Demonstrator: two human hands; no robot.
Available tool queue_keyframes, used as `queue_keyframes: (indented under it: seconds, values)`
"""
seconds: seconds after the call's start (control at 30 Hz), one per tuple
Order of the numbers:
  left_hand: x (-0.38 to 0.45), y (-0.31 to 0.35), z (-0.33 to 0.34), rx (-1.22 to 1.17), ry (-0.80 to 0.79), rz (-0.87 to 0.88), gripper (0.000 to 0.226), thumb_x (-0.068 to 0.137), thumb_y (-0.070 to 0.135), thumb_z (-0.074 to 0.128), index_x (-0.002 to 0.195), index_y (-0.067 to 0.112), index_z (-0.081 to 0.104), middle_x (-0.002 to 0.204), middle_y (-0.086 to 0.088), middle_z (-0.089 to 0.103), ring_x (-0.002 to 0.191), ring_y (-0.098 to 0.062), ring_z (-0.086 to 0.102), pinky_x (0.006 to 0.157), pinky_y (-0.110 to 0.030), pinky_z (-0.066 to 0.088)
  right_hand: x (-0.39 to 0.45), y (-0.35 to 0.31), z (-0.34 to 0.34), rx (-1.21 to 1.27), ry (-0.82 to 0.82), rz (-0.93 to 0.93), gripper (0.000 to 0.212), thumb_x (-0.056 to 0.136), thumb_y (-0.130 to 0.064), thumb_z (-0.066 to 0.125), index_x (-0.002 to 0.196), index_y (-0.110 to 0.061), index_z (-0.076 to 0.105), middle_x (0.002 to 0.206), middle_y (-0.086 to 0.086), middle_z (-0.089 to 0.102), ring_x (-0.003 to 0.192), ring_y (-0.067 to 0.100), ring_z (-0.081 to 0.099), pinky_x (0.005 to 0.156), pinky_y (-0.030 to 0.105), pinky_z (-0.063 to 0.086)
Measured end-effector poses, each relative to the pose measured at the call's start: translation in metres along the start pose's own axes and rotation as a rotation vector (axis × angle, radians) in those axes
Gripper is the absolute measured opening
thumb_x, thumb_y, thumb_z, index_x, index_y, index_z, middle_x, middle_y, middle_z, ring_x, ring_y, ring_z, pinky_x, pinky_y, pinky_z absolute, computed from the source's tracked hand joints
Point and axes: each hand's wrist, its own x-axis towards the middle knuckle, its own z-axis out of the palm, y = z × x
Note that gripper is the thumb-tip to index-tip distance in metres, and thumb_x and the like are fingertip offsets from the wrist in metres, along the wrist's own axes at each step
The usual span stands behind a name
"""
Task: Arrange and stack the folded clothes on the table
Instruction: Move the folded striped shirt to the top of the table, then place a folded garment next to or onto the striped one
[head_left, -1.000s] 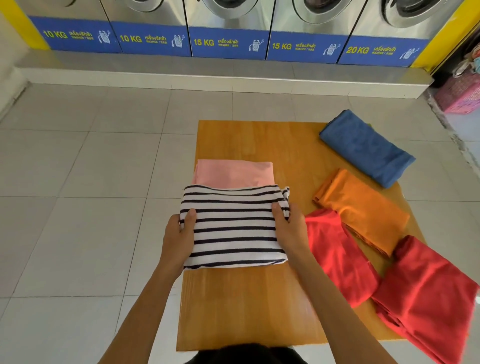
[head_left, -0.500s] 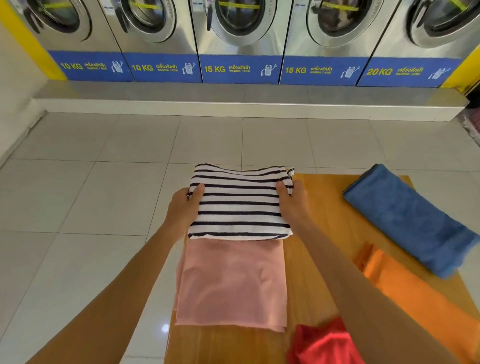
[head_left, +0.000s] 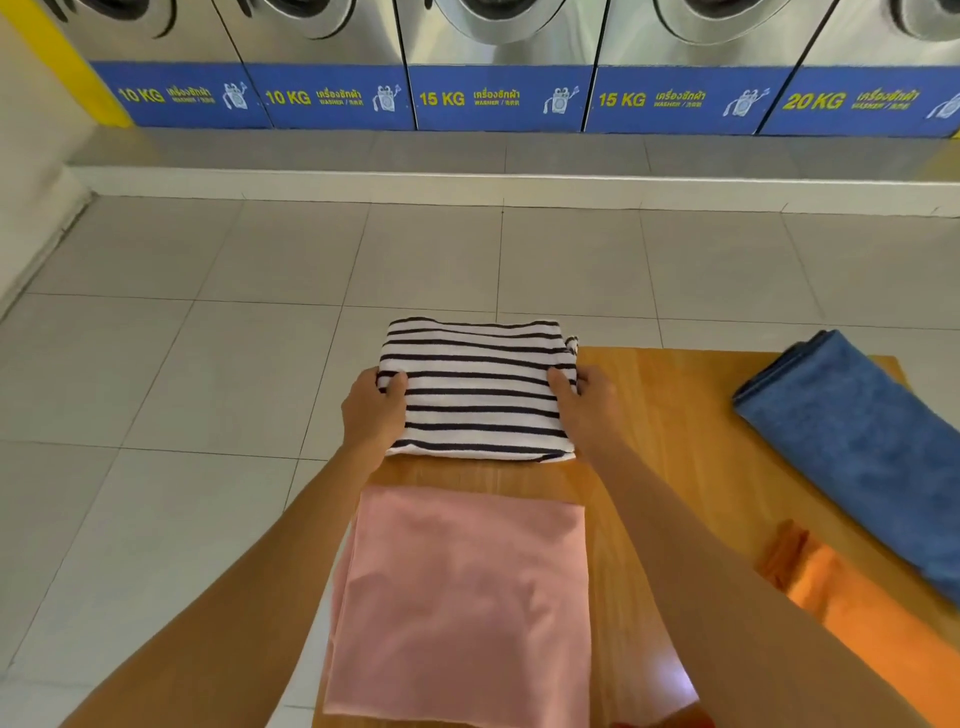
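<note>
A folded black-and-white striped shirt (head_left: 480, 392) lies at the far left corner of the wooden table (head_left: 670, 415), its far edge past the table's rim. My left hand (head_left: 373, 410) grips its left side with the thumb on top. On the opposite side my right hand (head_left: 587, 402) grips it the same way. A folded pink garment (head_left: 462, 603) lies flat nearer to me, a strip of bare wood between it and the shirt. A folded blue cloth (head_left: 857, 447) and a folded orange cloth (head_left: 872, 623) lie to the right.
A sliver of red cloth (head_left: 660, 722) shows at the bottom edge. Grey floor tiles (head_left: 208, 364) surround the table. A row of washing machines (head_left: 498, 78) on a raised step lines the far wall.
Both hands carried the striped shirt from in front of the pink garment over to the table's far edge. The view tilted up, then closer; the red clothes left the frame.
</note>
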Motion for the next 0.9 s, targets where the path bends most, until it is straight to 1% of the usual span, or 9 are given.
queue_keyframes:
  seconds: [0.1,0.2,0.27,0.37,0.43,0.6,0.67,0.8,0.9]
  values:
    - [-0.007,-0.003,-0.003,-0.052,0.023,-0.035,0.042,0.096,0.033,0.053,0.13,0.009,0.053,0.118,-0.01,0.062,0.106,-0.027,0.06,0.079,-0.029,0.045,-0.001,0.001,-0.005,0.025,-0.041,0.069,0.04,0.097,-0.041,0.06,0.126,-0.013,0.056,0.111,0.001,0.066,0.098,0.019,0.067,0.081,0.036,0.059]
    - [-0.022,-0.006,-0.016,-0.058,0.062,-0.084,0.045,0.094,0.027,0.056,0.135,0.01,0.049,0.128,-0.008,0.06,0.117,-0.028,0.057,0.089,-0.029,0.042,-0.019,0.005,-0.018,0.074,-0.024,0.093,0.033,0.097,-0.036,0.06,0.122,-0.014,0.057,0.11,0.001,0.067,0.095,0.016,0.067,0.073,0.03,0.058]
    - [-0.036,-0.018,-0.03,-0.06,0.073,-0.118,0.043,0.092,0.025,0.052,0.134,0.015,0.051,0.131,-0.007,0.058,0.118,-0.028,0.056,0.098,-0.036,0.045,-0.042,0.018,-0.031,0.053,0.028,0.1,0.027,0.095,-0.036,0.061,0.115,-0.018,0.059,0.106,0.0,0.068,0.094,0.017,0.068,0.076,0.035,0.06]
    - [-0.074,-0.045,-0.053,-0.049,0.068,-0.113,0.039,0.089,0.029,0.048,0.126,0.022,0.056,0.121,-0.003,0.064,0.11,-0.027,0.061,0.098,-0.049,0.048,-0.095,0.042,-0.054,-0.046,0.152,0.131,0.017,0.096,-0.034,0.06,0.109,-0.023,0.06,0.099,-0.005,0.065,0.094,0.019,0.066,0.08,0.038,0.058]
    - [-0.108,-0.063,-0.062,-0.013,0.089,-0.116,0.033,0.092,0.029,0.047,0.122,0.019,0.058,0.114,0.0,0.065,0.106,-0.024,0.061,0.096,-0.045,0.048,-0.134,0.057,-0.063,-0.125,0.194,0.166,0.015,0.095,-0.035,0.06,0.105,-0.023,0.06,0.097,-0.005,0.066,0.093,0.021,0.066,0.085,0.044,0.056]
    - [-0.187,-0.095,-0.062,0.025,0.051,-0.06,0.027,0.101,0.034,0.039,0.093,0.015,0.057,0.084,0.003,0.058,0.08,-0.02,0.056,0.067,-0.028,0.04,-0.215,0.09,-0.048,-0.11,0.03,0.237,0.043,0.089,-0.057,0.06,0.109,-0.019,0.06,0.102,-0.003,0.07,0.096,0.021,0.067,0.089,0.044,0.054]
    - [-0.202,-0.107,-0.057,0.042,0.051,-0.047,0.041,0.1,0.043,0.038,0.085,0.009,0.056,0.073,0.0,0.055,0.07,-0.021,0.055,0.057,-0.025,0.04,-0.235,0.091,-0.041,-0.074,-0.037,0.258,0.051,0.086,-0.065,0.059,0.11,-0.02,0.058,0.102,-0.006,0.068,0.095,0.017,0.067,0.088,0.042,0.056]
    - [-0.221,-0.121,-0.051,0.249,0.029,-0.163,0.056,0.091,0.06,0.043,0.115,0.01,0.052,0.113,-0.014,0.051,0.104,-0.032,0.05,0.078,-0.041,0.044,-0.25,0.086,-0.038,-0.068,-0.135,0.259,0.06,0.078,-0.073,0.062,0.097,-0.017,0.061,0.09,-0.006,0.069,0.082,0.013,0.069,0.068,0.032,0.057]
    - [-0.233,-0.118,-0.056,0.265,0.071,-0.24,0.065,0.086,0.061,0.053,0.12,0.006,0.046,0.121,-0.018,0.044,0.111,-0.036,0.044,0.085,-0.05,0.043,-0.258,0.082,-0.037,-0.072,-0.194,0.229,0.056,0.077,-0.071,0.066,0.083,-0.015,0.068,0.079,-0.002,0.074,0.074,0.017,0.072,0.069,0.041,0.061]
